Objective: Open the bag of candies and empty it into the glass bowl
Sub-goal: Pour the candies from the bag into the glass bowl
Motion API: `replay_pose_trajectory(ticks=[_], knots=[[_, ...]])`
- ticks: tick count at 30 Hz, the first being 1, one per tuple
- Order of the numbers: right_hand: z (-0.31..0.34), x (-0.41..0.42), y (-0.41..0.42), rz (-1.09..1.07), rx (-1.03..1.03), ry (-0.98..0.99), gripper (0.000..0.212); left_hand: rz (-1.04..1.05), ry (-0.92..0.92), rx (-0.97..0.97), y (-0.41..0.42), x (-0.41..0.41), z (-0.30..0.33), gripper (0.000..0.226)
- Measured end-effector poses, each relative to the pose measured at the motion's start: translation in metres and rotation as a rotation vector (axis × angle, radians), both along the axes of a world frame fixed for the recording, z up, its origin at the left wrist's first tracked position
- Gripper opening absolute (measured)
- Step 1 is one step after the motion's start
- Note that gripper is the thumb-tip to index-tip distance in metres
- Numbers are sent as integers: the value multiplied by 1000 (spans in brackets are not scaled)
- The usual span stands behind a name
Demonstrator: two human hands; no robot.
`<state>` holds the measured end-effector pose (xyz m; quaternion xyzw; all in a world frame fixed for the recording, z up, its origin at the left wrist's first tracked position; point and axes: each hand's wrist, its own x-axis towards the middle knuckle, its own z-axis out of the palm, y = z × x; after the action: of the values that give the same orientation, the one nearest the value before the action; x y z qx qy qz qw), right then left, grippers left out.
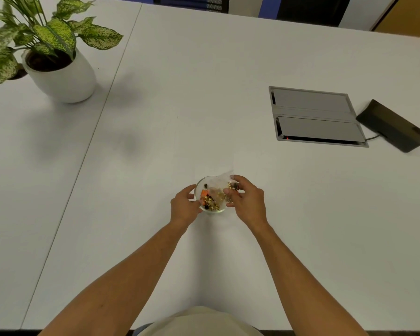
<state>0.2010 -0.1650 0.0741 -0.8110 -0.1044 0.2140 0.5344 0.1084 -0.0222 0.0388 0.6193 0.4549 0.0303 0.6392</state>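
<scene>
A small glass bowl stands on the white table, a little in front of me. Gold, orange and dark wrapped candies lie inside it. A clear plastic bag is tipped over the bowl's right side, with a few candies still in it. My right hand pinches the bag between thumb and fingers. My left hand is cupped around the bowl's left wall, its thumb at the rim.
A potted plant in a white pot stands at the far left. A grey cable hatch is set into the table at the right, with a black box and its cable beside it. A table seam runs diagonally at the left.
</scene>
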Motion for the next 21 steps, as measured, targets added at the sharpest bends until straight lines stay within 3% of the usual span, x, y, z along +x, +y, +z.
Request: replay_pose_trajectory(ticks=[13,21], knots=[[7,1,-8,-37,-35,14,41,-36,17,35,1,-1,0,58],[8,-1,-4,49,-135,-83,43,-40,11,27,3,-2,-1,58]])
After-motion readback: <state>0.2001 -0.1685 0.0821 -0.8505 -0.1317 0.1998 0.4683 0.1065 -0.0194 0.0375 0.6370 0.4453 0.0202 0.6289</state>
